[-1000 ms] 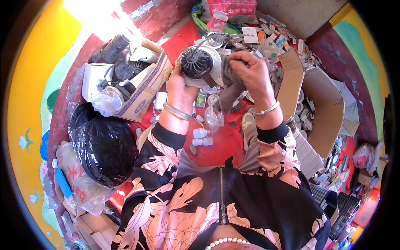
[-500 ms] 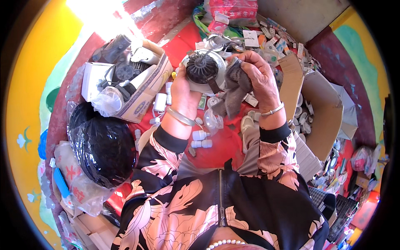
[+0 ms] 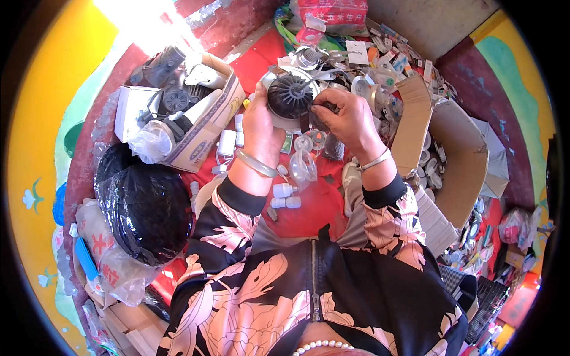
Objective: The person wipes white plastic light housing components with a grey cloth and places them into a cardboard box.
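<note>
A recessed downlight (image 3: 289,97) with a black finned back and a white rim is held up in front of me. My left hand (image 3: 259,124) is closed on its left edge, the thumb up along the rim. My right hand (image 3: 347,117) pinches a grey cloth (image 3: 334,147) at the light's right side; most of the cloth is hidden behind the hand and its lower end hangs below. Beneath the light, white bulb-like pieces (image 3: 286,202) and a clear plastic bag (image 3: 303,168) lie on a red cloth (image 3: 309,219).
An open carton (image 3: 199,139) of lamp parts stands on the left, above a black plastic bag (image 3: 145,204). To the right is an open cardboard box (image 3: 463,166) with white fittings. Small boxes and parts (image 3: 386,65) are heaped at the far side, below a pink bag (image 3: 332,18).
My right hand has moved in left and slightly down against the light, its fingers bunched closer. The grey cloth, spread out before, is now mostly behind the hand. My left hand keeps its hold.
</note>
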Available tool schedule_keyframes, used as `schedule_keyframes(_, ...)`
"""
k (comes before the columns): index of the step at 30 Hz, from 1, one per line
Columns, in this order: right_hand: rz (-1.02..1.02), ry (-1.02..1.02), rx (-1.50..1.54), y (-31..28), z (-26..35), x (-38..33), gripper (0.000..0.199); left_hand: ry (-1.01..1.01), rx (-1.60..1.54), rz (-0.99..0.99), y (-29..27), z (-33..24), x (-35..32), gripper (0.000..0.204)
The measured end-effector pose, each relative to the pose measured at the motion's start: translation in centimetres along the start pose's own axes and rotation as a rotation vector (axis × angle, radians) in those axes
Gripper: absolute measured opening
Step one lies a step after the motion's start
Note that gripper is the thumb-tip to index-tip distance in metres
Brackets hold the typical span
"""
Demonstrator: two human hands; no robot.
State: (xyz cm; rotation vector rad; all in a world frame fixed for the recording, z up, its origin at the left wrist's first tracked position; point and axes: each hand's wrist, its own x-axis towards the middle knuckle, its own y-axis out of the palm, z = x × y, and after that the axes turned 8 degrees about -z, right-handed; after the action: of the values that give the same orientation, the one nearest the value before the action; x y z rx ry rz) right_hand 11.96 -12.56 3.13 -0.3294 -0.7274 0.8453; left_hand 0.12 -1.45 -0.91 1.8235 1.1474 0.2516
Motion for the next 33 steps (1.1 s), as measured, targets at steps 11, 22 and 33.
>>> schedule_keyframes(11,-0.361,0.074,-0.058,2.9,0.2,-1.5,0.009,0.111,0.096,-0.001,-0.3,0.8,-0.2,0.041)
schedule_keyframes(22,-0.079,0.46,1.334,-2.4,-2.4,0.9,0.006,-0.044,-0.1,-0.137,-0.6,-0.6,0.7,0.036)
schedule_keyframes(33,-0.078,0.363,0.605,0.3,-0.4,0.0,0.015,-0.014,-0.104,-0.13,-1.0,0.0,1.1,0.035)
